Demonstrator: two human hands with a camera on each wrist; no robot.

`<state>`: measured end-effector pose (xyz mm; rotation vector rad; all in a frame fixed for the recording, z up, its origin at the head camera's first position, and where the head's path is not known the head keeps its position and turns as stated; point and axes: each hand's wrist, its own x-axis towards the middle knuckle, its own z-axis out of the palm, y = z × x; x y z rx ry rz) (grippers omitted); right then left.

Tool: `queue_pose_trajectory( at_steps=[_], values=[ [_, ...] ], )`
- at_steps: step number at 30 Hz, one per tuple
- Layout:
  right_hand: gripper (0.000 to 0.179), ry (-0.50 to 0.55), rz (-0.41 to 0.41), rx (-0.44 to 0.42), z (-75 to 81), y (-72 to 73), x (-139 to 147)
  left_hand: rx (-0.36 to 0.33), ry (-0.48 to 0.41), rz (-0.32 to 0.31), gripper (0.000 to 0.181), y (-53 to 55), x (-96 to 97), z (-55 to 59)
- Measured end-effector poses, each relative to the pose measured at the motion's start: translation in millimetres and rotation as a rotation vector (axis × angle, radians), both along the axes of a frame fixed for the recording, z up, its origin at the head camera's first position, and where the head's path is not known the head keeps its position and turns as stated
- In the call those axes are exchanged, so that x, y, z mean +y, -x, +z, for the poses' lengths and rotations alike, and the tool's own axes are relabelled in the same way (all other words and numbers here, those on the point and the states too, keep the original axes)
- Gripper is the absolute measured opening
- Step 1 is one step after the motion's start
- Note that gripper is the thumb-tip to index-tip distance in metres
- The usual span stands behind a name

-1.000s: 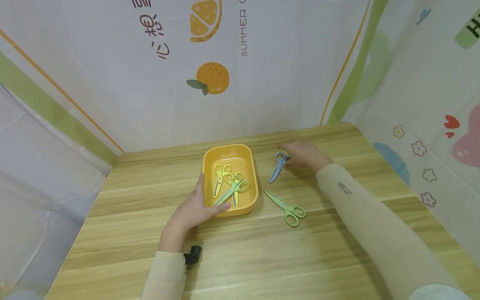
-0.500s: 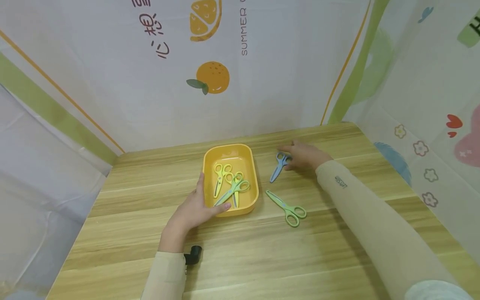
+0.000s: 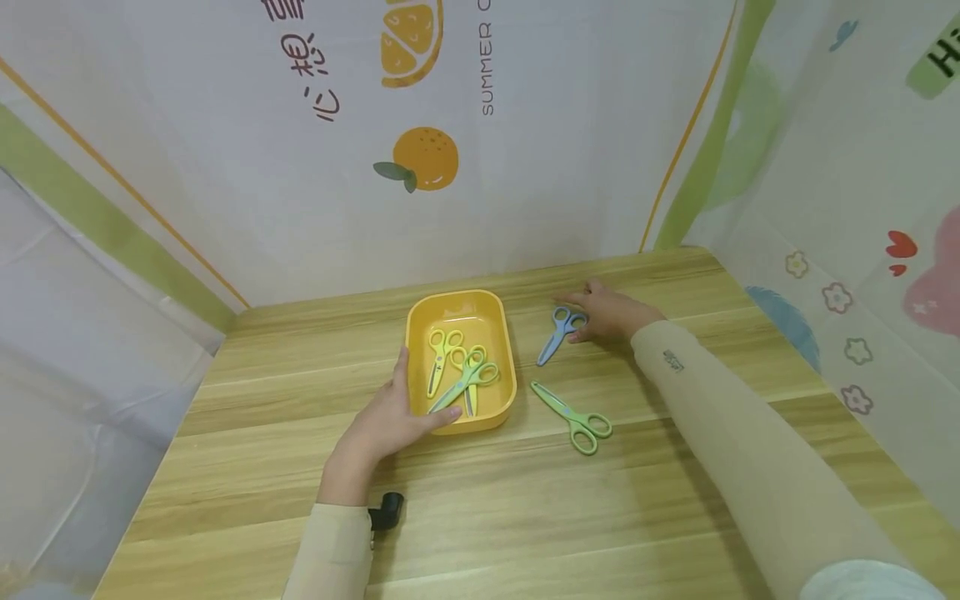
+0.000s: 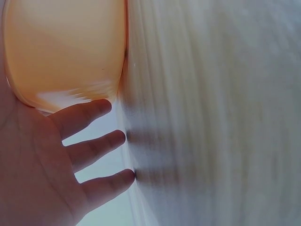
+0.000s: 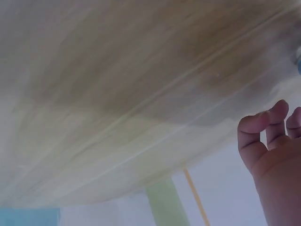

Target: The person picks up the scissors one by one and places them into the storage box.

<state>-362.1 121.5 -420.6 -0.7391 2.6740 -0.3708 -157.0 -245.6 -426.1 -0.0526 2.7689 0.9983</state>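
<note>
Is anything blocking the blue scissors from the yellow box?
Nothing visible stands between the blue scissors and the yellow box but its own rim. The loose green scissors lie lower in the head view, off that path.

yellow tray (image 3: 472, 327): glossy plastic | blue scissors (image 3: 561, 330), green scissors (image 3: 572, 415): smooth plastic | table (image 3: 480, 517): wood-grained | backdrop (image 3: 540, 192): creased cloth

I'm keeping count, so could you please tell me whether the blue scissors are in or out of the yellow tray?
Out: the blue scissors lie on the table beside the yellow tray, near the right hand.
</note>
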Motion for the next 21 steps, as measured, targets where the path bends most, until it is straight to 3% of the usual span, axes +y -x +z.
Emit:
queue_pose_trajectory(
  at_steps=[9,21],
  values=[
    [0.082,0.069,-0.026,-0.100,-2.0,-0.8,3.6,0.005,-0.001,-0.001,0.144,0.2,0.8,0.0],
    [0.080,0.039,-0.010,-0.098,-0.7,0.7,3.9,-0.004,0.015,-0.001,0.145,-0.8,0.0,-0.5]
  ],
)
